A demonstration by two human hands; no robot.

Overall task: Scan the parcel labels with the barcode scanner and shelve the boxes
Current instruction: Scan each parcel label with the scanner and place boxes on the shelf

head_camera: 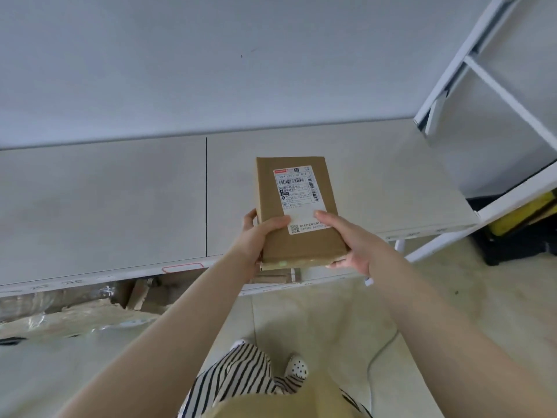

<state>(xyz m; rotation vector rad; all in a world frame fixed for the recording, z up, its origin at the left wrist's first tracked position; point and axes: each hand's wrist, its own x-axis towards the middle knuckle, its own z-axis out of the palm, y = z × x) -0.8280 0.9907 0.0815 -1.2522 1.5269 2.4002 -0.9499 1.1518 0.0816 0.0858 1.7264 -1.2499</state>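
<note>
While gripping the cardboard parcel (297, 212) from both near corners, holding it flat just above the white shelf board (120, 200), label side up. Left hand (256, 236) wrapping the near-left corner, thumb pressing on top beside the label's lower edge, fingers (249, 218) curling round the left side. Right hand (352, 242) clamping the near-right corner, thumb lying on top and touching the label's right edge, fingers tucked under the near edge. White shipping label (300, 199) sitting between and just beyond the two thumbs, barcodes on the far half, QR code near the left thumb. Parcel's far end pointing away from the fingers, toward the white wall (211, 61). Dark seam running across the shelf board, left of the left hand. Red outlined tag (182, 267) on the shelf's front edge, just left of the left wrist. More cardboard boxes (141, 294) on the lower level, below and left of the hands, some wrapped in clear plastic. White metal shelf frame (482, 73) standing well right of the right hand, yellow and black item (524, 218) behind it low down. Striped clothing and spotted footwear below the forearms, over pale floor tiles (331, 321). Scanner not in view.
</note>
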